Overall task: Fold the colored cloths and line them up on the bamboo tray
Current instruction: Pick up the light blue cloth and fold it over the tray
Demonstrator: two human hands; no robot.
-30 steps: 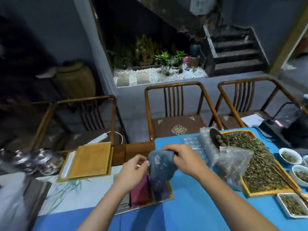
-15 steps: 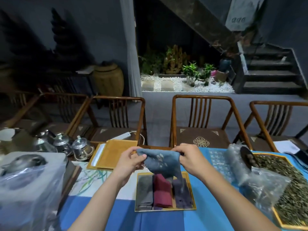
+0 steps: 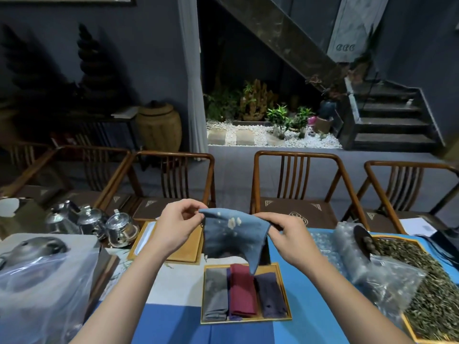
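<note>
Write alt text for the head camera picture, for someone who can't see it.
Two bare hands, left and right, hold up a blue cloth by its top edge above a bamboo tray on a blue table. Three folded cloths lie side by side in the tray: grey, red and purple. Empty wooden chairs stand behind the table.

Dim room — dark blue-grey walls [image 3: 149, 58], wooden chairs [image 3: 295, 184] in a row, staircase [image 3: 387, 120] over a pebble garden [image 3: 268, 137].

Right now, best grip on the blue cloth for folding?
Keep the blue cloth by its two top corners, pinched from each side, as the left hand and right hand do. It hangs limp with one point drooping, so the stretched top edge is probably the only firm part.
</note>
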